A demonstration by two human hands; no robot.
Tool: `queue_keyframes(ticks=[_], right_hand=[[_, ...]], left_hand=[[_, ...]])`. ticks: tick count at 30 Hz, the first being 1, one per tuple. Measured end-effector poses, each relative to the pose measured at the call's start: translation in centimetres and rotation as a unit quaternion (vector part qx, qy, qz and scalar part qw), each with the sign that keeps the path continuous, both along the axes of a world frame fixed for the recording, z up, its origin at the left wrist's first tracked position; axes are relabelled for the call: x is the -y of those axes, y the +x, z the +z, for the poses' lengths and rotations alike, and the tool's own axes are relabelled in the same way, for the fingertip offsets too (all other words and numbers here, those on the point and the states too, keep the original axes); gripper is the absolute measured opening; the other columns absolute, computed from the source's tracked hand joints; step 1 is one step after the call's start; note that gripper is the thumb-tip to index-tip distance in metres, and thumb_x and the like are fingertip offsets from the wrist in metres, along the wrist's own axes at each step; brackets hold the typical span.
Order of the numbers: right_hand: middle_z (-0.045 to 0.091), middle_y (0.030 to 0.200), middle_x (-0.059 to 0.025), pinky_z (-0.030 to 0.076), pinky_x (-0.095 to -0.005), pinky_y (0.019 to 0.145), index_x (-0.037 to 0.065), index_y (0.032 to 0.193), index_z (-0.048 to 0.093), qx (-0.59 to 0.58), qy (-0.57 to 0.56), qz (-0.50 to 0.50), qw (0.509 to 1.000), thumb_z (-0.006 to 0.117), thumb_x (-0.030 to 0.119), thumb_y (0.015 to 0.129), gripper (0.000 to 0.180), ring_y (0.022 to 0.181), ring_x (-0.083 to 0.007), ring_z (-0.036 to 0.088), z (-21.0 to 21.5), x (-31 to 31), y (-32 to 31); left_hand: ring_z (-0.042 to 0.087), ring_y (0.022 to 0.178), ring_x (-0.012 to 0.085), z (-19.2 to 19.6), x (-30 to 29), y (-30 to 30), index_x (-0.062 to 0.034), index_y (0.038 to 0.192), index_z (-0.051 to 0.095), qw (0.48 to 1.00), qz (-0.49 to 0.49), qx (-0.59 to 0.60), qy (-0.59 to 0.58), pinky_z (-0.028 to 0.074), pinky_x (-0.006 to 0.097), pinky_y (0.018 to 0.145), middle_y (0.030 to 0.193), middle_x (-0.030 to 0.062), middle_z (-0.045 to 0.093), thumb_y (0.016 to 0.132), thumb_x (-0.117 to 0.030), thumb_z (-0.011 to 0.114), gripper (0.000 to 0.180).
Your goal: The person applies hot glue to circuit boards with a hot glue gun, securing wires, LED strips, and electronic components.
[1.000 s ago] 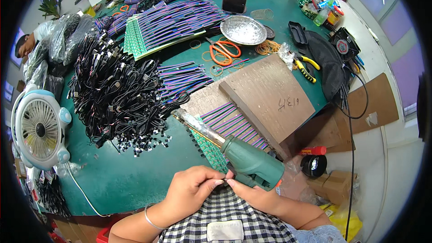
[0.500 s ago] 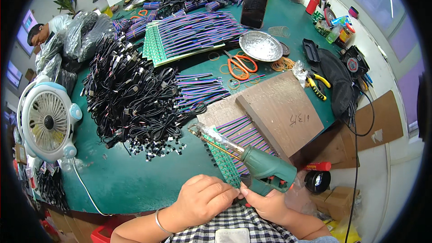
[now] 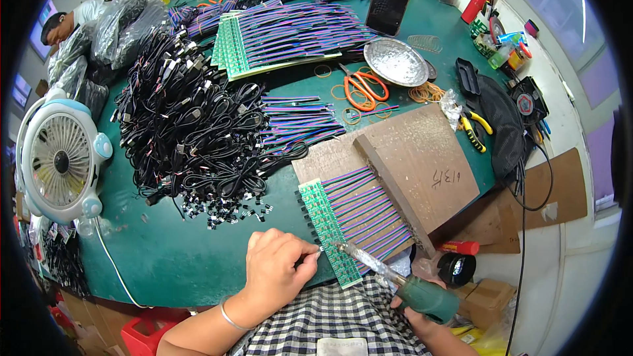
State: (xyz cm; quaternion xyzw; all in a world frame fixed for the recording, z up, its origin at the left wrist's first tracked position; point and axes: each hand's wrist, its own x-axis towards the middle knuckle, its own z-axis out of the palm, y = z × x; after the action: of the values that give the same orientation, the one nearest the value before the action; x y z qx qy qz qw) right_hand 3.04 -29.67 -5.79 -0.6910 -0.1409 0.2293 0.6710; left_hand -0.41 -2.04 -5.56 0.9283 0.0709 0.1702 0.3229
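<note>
Green circuit-board strips (image 3: 330,232), each trailing purple and striped ribbon wires (image 3: 369,207), are lying in a row on a brown board (image 3: 422,158) at the near edge of the green surface (image 3: 171,250); the left hand (image 3: 277,270) is resting beside the strips, its grip pinched on something too small to tell. The right hand (image 3: 422,320) is grasping a green-handled soldering iron (image 3: 395,280), its tip touching the strips' near end; a heap of black cables (image 3: 184,132) is lying well apart.

Views: 1, head-worn fisheye.
Facing: steeply down and forward over the green-topped workbench (image 3: 171,257).
Nearness: close above the hands at the lower edge.
Distortion: straight edges bend toward the rim.
</note>
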Motion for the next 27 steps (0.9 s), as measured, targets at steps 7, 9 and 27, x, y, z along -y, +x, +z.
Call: queue_keyframes(ticks=[7,9,27], right_hand=[[0.066,0.083,-0.0122,0.052,-0.0286,0.069,-0.007,0.098,0.057,-0.042,-0.069,0.024,0.996,0.067,0.017,0.077,0.033,0.073,-0.0159,0.065,-1.0,0.3,-0.7],[0.066,0.083,-0.0114,0.051,-0.0272,0.067,-0.006,0.098,0.058,-0.017,-0.103,0.043,0.994,0.069,0.021,0.077,0.037,0.071,-0.0152,0.064,-1.3,0.6,-0.8],[0.062,0.078,-0.0089,0.048,-0.0285,0.062,-0.002,0.094,0.059,0.089,-0.175,0.075,0.978,0.071,0.029,0.075,0.038,0.068,-0.0177,0.061,-3.8,1.7,-1.7]], left_hand=[[0.051,0.067,0.0151,-0.2,0.2,0.2,-0.0149,0.070,0.062,1.000,-0.004,0.000,0.030,0.034,0.032,0.066,0.065,-0.0055,0.057,0.064,-0.012,0.072,0.012],[0.051,0.067,0.0148,-0.2,0.2,0.3,-0.0147,0.070,0.062,0.999,-0.003,0.002,0.037,0.034,0.032,0.066,0.065,-0.0056,0.057,0.063,-0.012,0.072,0.013],[0.050,0.066,0.0152,-0.4,0.4,0.3,-0.0142,0.070,0.061,0.999,0.005,0.016,0.049,0.034,0.032,0.065,0.065,-0.0051,0.056,0.062,-0.011,0.072,0.014]])
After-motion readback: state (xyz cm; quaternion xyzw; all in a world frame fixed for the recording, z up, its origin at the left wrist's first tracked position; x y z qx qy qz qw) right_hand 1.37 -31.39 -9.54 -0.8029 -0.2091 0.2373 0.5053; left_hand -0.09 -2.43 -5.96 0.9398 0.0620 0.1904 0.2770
